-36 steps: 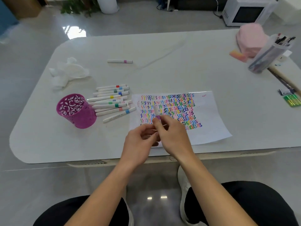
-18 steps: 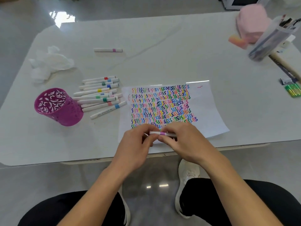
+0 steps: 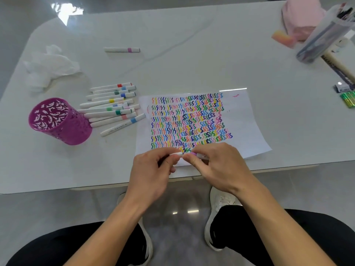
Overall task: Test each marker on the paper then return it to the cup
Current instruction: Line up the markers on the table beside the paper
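Observation:
A white marker with a purple band [image 3: 194,154] lies level between my two hands above the near edge of the paper [image 3: 247,120], which is covered in rows of coloured squiggles. My left hand [image 3: 151,169] pinches its cap end and my right hand [image 3: 217,166] grips the barrel. A small gap shows between cap and barrel. The magenta cut-out cup [image 3: 57,121] stands at the left. Several white markers [image 3: 113,106] lie in a pile between cup and paper. One more marker with a pink band [image 3: 123,49] lies alone farther back.
Crumpled white tissue [image 3: 48,68] lies at the far left. A pink cloth [image 3: 301,16], a clear tilted holder of pens [image 3: 322,35], a wooden stick [image 3: 338,68] and green items [image 3: 348,98] crowd the right edge. My knees and shoes are under the near table edge [image 3: 96,186].
The marker went from upright to level between my hands, and both hands came nearer the table's front edge. The cap now shows a small gap from the barrel.

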